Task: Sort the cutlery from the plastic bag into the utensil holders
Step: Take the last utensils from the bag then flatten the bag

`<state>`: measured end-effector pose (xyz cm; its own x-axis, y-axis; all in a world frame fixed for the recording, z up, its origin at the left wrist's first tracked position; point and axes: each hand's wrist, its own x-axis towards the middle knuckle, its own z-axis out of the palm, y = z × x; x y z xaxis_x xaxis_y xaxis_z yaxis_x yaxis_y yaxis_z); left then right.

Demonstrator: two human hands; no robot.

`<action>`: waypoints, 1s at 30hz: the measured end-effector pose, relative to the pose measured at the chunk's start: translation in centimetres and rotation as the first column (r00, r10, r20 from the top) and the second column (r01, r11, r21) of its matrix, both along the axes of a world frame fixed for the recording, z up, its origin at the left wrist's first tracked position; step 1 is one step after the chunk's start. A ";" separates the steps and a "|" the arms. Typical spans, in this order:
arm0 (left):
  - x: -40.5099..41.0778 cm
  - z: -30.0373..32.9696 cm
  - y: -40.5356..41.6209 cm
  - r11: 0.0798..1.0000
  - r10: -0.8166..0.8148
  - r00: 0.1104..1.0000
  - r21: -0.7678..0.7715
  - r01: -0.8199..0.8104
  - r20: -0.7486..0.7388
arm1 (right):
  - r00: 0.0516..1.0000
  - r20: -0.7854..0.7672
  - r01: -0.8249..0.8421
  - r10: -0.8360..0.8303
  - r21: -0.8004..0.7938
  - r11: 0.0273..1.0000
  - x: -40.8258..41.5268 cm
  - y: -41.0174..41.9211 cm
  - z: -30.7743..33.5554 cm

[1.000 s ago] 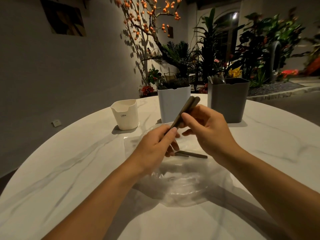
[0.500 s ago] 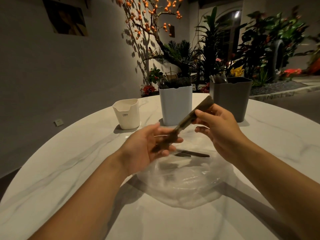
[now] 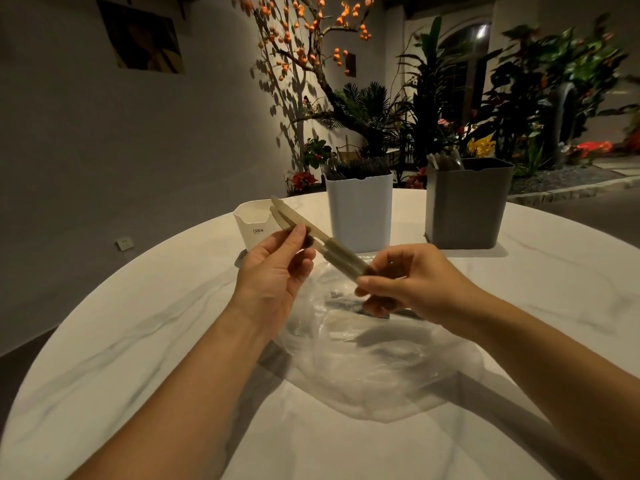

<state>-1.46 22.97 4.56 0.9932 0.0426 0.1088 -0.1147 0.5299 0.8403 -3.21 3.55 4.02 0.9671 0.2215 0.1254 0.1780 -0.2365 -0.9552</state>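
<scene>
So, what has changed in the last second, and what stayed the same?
The two knives were swung round: their far ends now point up-left toward the cream holder, not up-right. The left hand now pinches the blades; the right hand holds the handles. The bag and other holders stayed put.

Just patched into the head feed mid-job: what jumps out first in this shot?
Two pale plastic knives held side by side above the table's middle, the left hand pinching the blades and the right hand gripping the handles. Beneath them lies a crumpled clear plastic bag. Three holders stand behind: small cream at left, white in the middle, grey at right.
</scene>
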 end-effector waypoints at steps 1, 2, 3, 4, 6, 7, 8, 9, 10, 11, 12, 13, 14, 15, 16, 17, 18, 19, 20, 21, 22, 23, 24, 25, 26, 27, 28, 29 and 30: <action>-0.1 -0.1 -0.1 0.999 0.023 1.000 0.039 -0.024 0.015 | 1.000 0.002 -0.016 0.017 -0.062 0.998 0.0 0.2 -0.1; -0.1 -0.1 -0.4 0.996 0.045 0.998 0.079 -0.047 0.034 | 0.999 0.003 -0.032 0.032 -0.102 0.994 0.0 0.3 -0.2; -0.2 0.0 -0.6 0.989 0.072 0.996 0.126 -0.078 0.058 | 0.999 0.007 -0.046 0.048 -0.129 0.991 0.0 0.4 -0.3; -0.3 0.0 -0.8 0.975 0.104 0.991 0.186 -0.119 0.089 | 0.998 0.014 -0.059 0.061 -0.150 0.987 0.0 0.5 -0.4; -0.5 0.0 -1.1 0.915 0.172 0.968 0.333 -0.226 0.182 | 0.996 0.030 -0.072 0.081 -0.215 0.974 0.0 0.6 -0.6; -0.7 0.0 -1.3 0.876 0.192 0.952 0.396 -0.276 0.239 | 0.995 0.037 -0.079 0.092 -0.270 0.960 0.0 0.7 -0.8; -0.9 0.1 -1.5 0.845 0.191 0.936 0.436 -0.310 0.296 | 0.993 0.052 -0.087 0.111 -0.334 0.938 -0.1 0.8 -0.9; -1.2 0.2 -1.8 0.830 0.172 0.923 0.454 -0.324 0.345 | 0.988 0.075 -0.097 0.137 -0.394 0.914 -0.3 1.0 -0.9; -1.5 0.4 -2.0 0.825 0.142 0.912 0.463 -0.324 0.384 | 0.982 0.101 -0.103 0.161 -0.431 0.897 -0.5 1.2 -0.9; -1.8 0.6 -2.2 0.818 0.111 0.903 0.478 -0.321 0.416 | 0.975 0.133 -0.101 0.176 -0.443 0.891 -0.5 1.2 -0.7; -2.0 0.7 -2.3 0.801 0.083 0.893 0.503 -0.323 0.442 | 0.971 0.164 -0.087 0.173 -0.433 0.897 -0.5 1.2 -0.5; -2.2 0.7 -2.5 0.779 0.058 0.884 0.532 -0.330 0.464 | 0.970 0.190 -0.065 0.151 -0.396 0.916 -0.6 1.2 -0.1; -2.3 0.7 -2.7 0.761 0.036 0.876 0.555 -0.336 0.480 | 0.970 0.212 -0.043 0.120 -0.335 0.941 -0.6 1.1 0.3; -2.4 0.5 -2.8 0.753 0.021 0.873 0.567 -0.334 0.487 | 0.967 0.237 -0.024 0.089 -0.266 0.964 -0.6 1.1 0.7; -2.5 0.3 -2.9 0.756 0.010 0.876 0.570 -0.323 0.483 | 0.960 0.275 0.001 0.056 -0.203 0.979 -0.6 1.1 1.1; -2.5 0.2 -2.9 0.760 0.004 0.880 0.570 -0.311 0.475 | 0.945 0.327 0.042 0.013 -0.161 0.986 -0.6 1.2 1.4; -2.4 0.1 -2.9 0.763 -0.002 0.883 0.571 -0.303 0.470 | 0.923 0.384 0.090 -0.034 -0.129 0.988 -0.6 1.3 1.7; -2.4 0.1 -2.9 0.765 -0.011 0.884 0.574 -0.294 0.467 | 0.896 0.438 0.130 -0.071 -0.105 0.986 -0.6 1.4 2.1; -2.4 0.1 -2.9 0.764 -0.021 0.884 0.578 -0.286 0.466 | 0.873 0.480 0.148 -0.089 -0.087 0.985 -0.6 1.6 2.4; -2.5 0.1 -2.9 0.760 -0.031 0.885 0.586 -0.281 0.465 | 0.856 0.510 0.144 -0.088 -0.072 0.987 -0.7 1.7 2.7; -2.4 0.2 -2.9 0.754 -0.038 0.886 0.595 -0.279 0.463 | 0.845 0.529 0.130 -0.076 -0.066 0.989 -0.7 1.8 3.0; -2.4 0.2 -2.9 0.747 -0.042 0.887 0.604 -0.278 0.460 | 0.839 0.541 0.120 -0.063 -0.071 0.990 -0.7 1.9 3.2; -2.3 0.3 -2.9 0.740 -0.047 0.889 0.613 -0.276 0.456 | 0.836 0.546 0.122 -0.055 -0.086 0.989 -0.7 2.0 3.4; -2.2 0.3 -2.9 0.730 -0.052 0.890 0.625 -0.276 0.454 | 0.834 0.549 0.135 -0.056 -0.104 0.985 -0.5 1.9 3.6; -2.1 0.4 -2.9 0.720 -0.058 0.890 0.636 -0.277 0.453 | 0.834 0.548 0.149 -0.058 -0.123 0.981 -0.4 1.9 3.9; -2.0 0.7 -3.0 0.711 -0.068 0.890 0.648 -0.273 0.450 | 0.836 0.545 0.154 -0.057 -0.133 0.979 -0.3 1.7 4.3; -1.8 1.0 -3.1 0.707 -0.083 0.893 0.657 -0.260 0.442 | 0.840 0.540 0.146 -0.053 -0.133 0.980 -0.2 1.5 4.7; -1.7 1.5 -3.2 0.707 -0.097 0.898 0.665 -0.241 0.429 | 0.846 0.531 0.129 -0.047 -0.119 0.984 0.0 1.3 5.2; -1.6 2.1 -3.3 0.706 -0.113 0.903 0.673 -0.220 0.414 | 0.853 0.520 0.111 -0.043 -0.100 0.989 0.1 1.0 5.8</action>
